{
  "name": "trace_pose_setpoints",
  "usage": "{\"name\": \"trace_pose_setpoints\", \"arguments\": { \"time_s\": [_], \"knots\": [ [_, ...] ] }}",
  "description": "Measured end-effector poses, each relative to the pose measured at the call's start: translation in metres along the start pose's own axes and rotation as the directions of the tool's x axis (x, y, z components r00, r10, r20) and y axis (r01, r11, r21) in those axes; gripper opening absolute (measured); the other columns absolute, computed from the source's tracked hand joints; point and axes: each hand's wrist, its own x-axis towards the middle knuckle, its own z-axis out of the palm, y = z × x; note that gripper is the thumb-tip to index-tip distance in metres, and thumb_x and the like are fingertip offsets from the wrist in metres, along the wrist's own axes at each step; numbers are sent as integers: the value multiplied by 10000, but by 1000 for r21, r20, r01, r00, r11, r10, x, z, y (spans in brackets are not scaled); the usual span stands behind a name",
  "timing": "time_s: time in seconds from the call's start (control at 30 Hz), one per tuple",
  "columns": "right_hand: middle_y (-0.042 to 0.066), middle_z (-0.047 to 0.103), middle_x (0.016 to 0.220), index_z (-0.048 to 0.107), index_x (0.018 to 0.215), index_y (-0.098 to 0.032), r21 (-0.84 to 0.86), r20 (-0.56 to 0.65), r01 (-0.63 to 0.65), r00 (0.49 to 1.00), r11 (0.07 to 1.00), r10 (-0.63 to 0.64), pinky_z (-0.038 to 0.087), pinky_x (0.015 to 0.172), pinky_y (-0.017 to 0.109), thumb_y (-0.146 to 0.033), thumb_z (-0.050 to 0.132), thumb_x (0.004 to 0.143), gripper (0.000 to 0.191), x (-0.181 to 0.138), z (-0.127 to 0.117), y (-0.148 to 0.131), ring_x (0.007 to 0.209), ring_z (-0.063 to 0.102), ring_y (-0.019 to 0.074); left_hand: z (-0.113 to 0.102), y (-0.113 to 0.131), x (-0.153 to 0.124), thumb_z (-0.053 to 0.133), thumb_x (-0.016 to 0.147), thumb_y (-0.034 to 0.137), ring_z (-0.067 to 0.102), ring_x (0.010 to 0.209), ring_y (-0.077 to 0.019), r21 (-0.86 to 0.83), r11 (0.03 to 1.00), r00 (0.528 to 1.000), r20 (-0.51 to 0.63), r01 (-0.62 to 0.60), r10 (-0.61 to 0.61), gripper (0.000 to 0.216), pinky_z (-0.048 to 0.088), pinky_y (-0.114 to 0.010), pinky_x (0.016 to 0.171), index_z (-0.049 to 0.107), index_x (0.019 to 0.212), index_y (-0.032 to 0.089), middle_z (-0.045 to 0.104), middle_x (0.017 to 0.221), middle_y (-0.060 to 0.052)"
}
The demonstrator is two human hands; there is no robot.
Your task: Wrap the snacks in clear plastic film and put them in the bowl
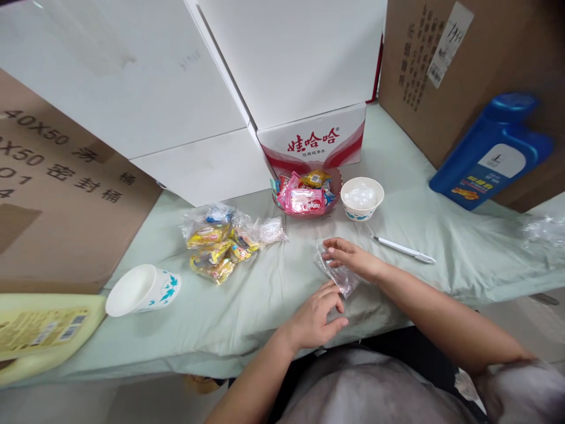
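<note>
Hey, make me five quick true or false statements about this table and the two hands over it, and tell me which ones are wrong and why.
1. The right hand is holding the white pen. False: that hand is over a piece of clear plastic, and the pen lies to its right on the cloth.
2. The carton with red lettering stands behind the pinkish see-through bowl. True.
3. The bowl is empty. False: wrapped snacks are heaped in it.
4. The paper cup beside the bowl holds crumpled clear film. True.
5. The blue bottle stands left of the bowl. False: it stands to the right, in front of a brown carton.
</note>
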Motion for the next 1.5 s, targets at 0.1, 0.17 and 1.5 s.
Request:
{"name": "trace_pose_setpoints", "arguments": {
  "time_s": [0.1,0.17,1.5],
  "knots": [
    [129,510,1394,501,1295,-210,-62,92,79,993,995,-73,576,824,367,-386,514,928,407,-3,-3,-1,1083,644,216,3,2,1,617,833,208,571,1082,-240,73,997,1000,16,-15,14,53,469,-400,983,568,853,204,632,974,-71],
    [134,462,1447,516,1297,-210,-201,101,217,974,955,-200,576,819,369,-343,474,944,379,-7,-6,-1,1090,642,213,6,2,2,610,834,206,574,1060,-237,115,993,999,9,-34,33,38,475,-400,979,584,862,200,631,946,-70],
    [93,645,874,642,930,-151,-962,247,272,897,16,-366,408,717,323,-216,478,971,180,-5,-7,8,798,581,212,-9,-28,6,476,914,139,584,1205,-225,398,914,980,-137,-82,147,249,465,-442,1029,639,1090,205,686,1161,-78]
  ]
}}
